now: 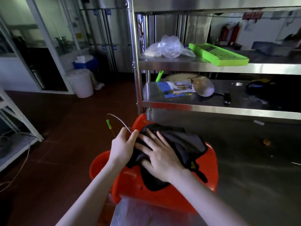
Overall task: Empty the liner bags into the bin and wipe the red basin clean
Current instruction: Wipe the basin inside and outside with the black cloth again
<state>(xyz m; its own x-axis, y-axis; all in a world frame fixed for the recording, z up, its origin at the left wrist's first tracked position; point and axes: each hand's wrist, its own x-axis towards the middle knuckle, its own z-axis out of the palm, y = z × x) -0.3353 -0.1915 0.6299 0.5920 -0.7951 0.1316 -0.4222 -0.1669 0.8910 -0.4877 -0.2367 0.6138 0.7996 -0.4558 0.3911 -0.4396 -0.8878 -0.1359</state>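
The red basin (210, 170) stands tilted on its side at the edge of a steel table (254, 168), its inside facing me. A black cloth (184, 141) lies spread over the inner wall. My right hand (161, 157) presses flat on the cloth with the fingers spread. At the basin's upper left, my left hand (122, 145) grips the rim, thumb on the inside next to the cloth. A crumpled clear plastic bag (166, 46) rests on the upper shelf.
A red bucket (97, 165) with a wire handle (117, 118) stands on the floor just left of the basin. A steel rack (211, 106) behind the basin holds a green tray (218, 54) and papers. A white lidded bucket (81, 82) stands far left.
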